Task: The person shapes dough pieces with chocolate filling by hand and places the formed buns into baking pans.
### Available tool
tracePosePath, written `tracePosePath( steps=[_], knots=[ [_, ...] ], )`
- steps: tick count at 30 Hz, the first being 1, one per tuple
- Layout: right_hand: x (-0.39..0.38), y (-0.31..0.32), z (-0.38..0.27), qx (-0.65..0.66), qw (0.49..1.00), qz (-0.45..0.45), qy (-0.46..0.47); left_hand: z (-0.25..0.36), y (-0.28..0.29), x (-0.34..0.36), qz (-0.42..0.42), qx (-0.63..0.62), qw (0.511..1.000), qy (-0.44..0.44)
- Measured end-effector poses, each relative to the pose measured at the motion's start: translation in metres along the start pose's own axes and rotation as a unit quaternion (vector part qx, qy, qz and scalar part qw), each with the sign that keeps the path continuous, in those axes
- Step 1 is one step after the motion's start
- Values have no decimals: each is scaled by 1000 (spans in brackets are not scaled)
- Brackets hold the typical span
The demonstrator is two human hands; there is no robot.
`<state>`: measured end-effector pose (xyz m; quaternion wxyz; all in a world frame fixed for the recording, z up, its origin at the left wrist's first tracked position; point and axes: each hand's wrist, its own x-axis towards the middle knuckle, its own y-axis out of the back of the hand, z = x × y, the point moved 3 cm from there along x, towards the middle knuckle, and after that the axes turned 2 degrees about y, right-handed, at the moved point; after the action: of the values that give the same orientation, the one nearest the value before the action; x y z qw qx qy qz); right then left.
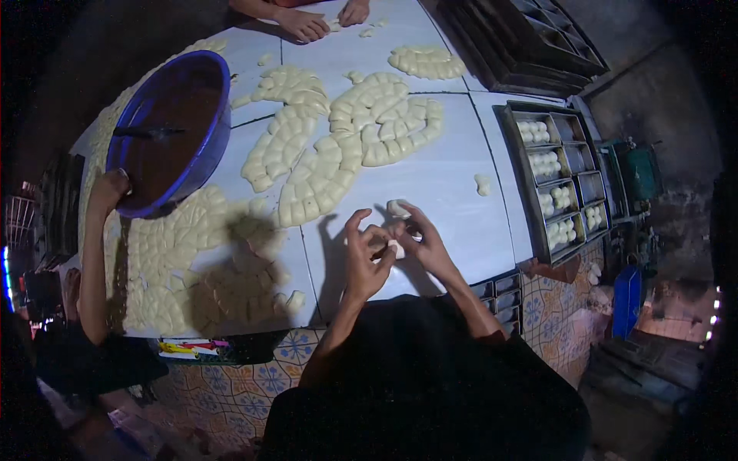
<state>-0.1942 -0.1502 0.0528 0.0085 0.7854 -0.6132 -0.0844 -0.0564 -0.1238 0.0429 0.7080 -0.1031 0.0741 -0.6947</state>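
Note:
Near the front edge of the white tiled worktop (484,215), my left hand (365,265) pinches a small piece of pale dough (396,248), its index finger raised. My right hand (427,246) meets it with thumb and fingers curled at the dough. Another small dough piece (397,208) lies at my right fingertips. Rows of cut dough pieces (315,184) spread over the worktop ahead of my hands, and a lone piece (483,184) lies to their right.
A blue basin (215,157) of brown liquid stands left, with a co-worker's hand (115,184) at its rim. Another person's hands (307,23) work dough at the far edge. A metal tray (542,250) of dough balls is right; dark trays (523,54) stand behind it.

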Motion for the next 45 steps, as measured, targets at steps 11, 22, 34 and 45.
tracePosePath(
  steps=[11, 22, 34, 45],
  knots=[
    [42, 63, 42, -21, 991, -126, -34, -20, -15, 72, -146, 322, 934, -56],
    [18, 52, 28, -353, 911, -116, 180, -35, -14, 38, -113, 286, 950, -51],
    [48, 39, 53, -312, 916, -64, 243, -67, 7, 21, 33, 237, 966, -101],
    [-68, 356, 59, 580, 777, 238, 52, -83, -95, 39, -75, 293, 952, -43]
  ],
)
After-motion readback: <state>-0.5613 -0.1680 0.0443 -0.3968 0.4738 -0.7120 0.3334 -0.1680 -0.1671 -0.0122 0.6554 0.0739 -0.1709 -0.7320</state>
